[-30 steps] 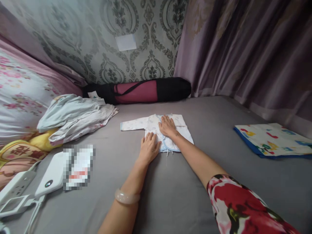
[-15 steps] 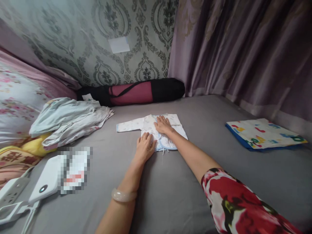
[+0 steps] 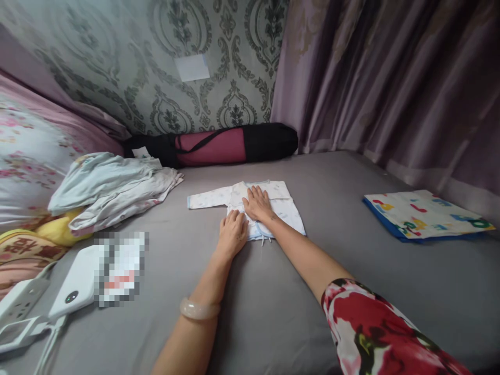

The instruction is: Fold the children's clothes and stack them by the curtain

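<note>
Left hand (image 3: 233,234) and right hand (image 3: 257,204) rest palm-down and unclenched on a small white shirt (image 3: 285,209) with blue trim, which lies in the middle of a grey bed sheet (image 3: 336,208). At the far left are a floral pillow (image 3: 23,166) and a white socket strip (image 3: 21,302), then a white device (image 3: 80,276) with a round display, rumpled clothes (image 3: 117,179) behind it and a pixelated item just beside it. A black-and-maroon bag (image 3: 213,146) lies along the wall. One shirt sleeve stretches left; the left hand, fingers slightly bent, covers the lower left edge, while the right hand lies near the collar, fingers extended. Well apart on the right lies a folded printed cloth (image 3: 427,213), blue underneath.
</note>
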`<move>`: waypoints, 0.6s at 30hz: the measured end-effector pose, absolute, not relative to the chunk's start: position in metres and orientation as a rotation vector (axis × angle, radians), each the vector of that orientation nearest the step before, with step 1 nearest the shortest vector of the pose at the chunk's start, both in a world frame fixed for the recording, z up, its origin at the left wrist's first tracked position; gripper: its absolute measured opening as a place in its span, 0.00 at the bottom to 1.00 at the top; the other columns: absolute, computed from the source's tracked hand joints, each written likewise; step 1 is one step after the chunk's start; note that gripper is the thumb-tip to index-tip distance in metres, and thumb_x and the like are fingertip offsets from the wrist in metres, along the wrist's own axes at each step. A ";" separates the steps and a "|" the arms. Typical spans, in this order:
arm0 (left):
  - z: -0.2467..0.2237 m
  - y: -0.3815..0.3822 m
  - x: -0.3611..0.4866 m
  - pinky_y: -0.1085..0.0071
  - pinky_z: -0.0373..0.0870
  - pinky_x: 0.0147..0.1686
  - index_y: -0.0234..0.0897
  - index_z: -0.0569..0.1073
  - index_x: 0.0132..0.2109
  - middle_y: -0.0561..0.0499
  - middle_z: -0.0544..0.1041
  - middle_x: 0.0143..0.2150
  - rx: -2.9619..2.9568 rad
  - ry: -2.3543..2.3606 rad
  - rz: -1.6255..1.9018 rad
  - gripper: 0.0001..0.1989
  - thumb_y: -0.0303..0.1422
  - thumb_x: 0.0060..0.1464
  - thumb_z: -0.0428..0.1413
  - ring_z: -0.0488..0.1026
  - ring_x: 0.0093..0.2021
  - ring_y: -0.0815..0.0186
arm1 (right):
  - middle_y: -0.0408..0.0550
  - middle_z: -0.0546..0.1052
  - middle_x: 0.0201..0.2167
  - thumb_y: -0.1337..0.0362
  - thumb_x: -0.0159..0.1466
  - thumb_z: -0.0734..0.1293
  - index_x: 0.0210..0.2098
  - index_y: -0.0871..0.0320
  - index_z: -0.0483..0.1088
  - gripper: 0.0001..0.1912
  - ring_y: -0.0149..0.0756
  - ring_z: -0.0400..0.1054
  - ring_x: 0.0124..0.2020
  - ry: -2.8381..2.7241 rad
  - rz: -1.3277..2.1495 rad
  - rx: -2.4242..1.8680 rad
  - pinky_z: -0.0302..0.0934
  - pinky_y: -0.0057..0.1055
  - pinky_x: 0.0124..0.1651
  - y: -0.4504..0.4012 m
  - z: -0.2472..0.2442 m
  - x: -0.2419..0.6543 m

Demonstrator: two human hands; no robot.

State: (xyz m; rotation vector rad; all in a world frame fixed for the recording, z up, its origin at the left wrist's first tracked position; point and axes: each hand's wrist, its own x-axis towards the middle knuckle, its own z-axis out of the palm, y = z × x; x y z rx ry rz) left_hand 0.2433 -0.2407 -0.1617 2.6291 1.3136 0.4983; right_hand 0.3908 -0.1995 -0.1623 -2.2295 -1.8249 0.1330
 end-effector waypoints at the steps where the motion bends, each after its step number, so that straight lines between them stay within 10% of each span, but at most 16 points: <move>1: -0.161 -0.241 0.243 0.55 0.59 0.59 0.40 0.67 0.54 0.43 0.67 0.61 2.625 1.320 0.491 0.14 0.33 0.64 0.43 0.60 0.64 0.57 | 0.57 0.49 0.70 0.54 0.70 0.47 0.68 0.68 0.50 0.33 0.47 0.36 0.70 -1.826 0.133 -2.235 0.30 0.47 0.68 -0.199 -0.162 0.391; 9: -0.156 -0.241 0.244 0.53 0.56 0.61 0.36 0.64 0.57 0.41 0.65 0.64 2.560 1.397 0.500 0.16 0.32 0.65 0.42 0.56 0.67 0.55 | 0.59 0.49 0.70 0.54 0.70 0.49 0.67 0.68 0.50 0.33 0.50 0.39 0.69 -1.907 0.202 -2.329 0.36 0.49 0.66 -0.193 -0.151 0.393; 18: -0.155 -0.234 0.245 0.51 0.54 0.62 0.36 0.62 0.59 0.39 0.63 0.65 2.495 1.364 0.552 0.18 0.31 0.63 0.43 0.55 0.67 0.56 | 0.57 0.72 0.55 0.65 0.67 0.55 0.53 0.61 0.70 0.20 0.46 0.64 0.56 -2.068 0.018 -2.138 0.53 0.37 0.58 -0.168 -0.109 0.357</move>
